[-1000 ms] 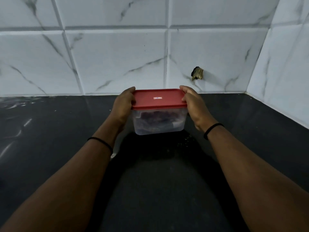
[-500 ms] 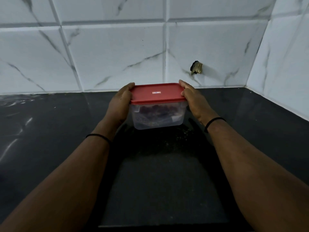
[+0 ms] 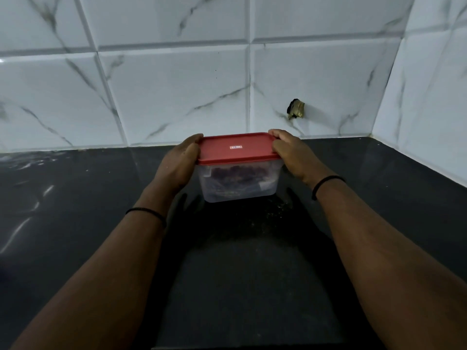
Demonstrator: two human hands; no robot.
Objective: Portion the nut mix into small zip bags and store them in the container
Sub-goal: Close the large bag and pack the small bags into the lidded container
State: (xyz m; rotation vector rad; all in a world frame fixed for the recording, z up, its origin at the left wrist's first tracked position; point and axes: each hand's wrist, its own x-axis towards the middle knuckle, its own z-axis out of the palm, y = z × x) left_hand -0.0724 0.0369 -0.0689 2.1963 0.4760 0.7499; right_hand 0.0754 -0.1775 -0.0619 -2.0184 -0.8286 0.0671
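A clear plastic container (image 3: 240, 184) with a red lid (image 3: 237, 149) stands on the black countertop near the back wall. Dark contents show through its wall, with bags packed inside, though I cannot make out single bags. My left hand (image 3: 180, 164) grips the container's left side, fingers curled over the lid's edge. My right hand (image 3: 293, 155) grips the right side the same way. The lid sits flat on the container.
The black countertop (image 3: 75, 210) runs left and right and meets white marble-look tiles (image 3: 177, 92) at the back and on the right. A small dark hole with a brass fitting (image 3: 295, 109) sits in the back wall. Fine crumbs lie in front of the container.
Both hands stay on the container. It sits slightly farther toward the back wall than a second ago; the view has shifted a little.
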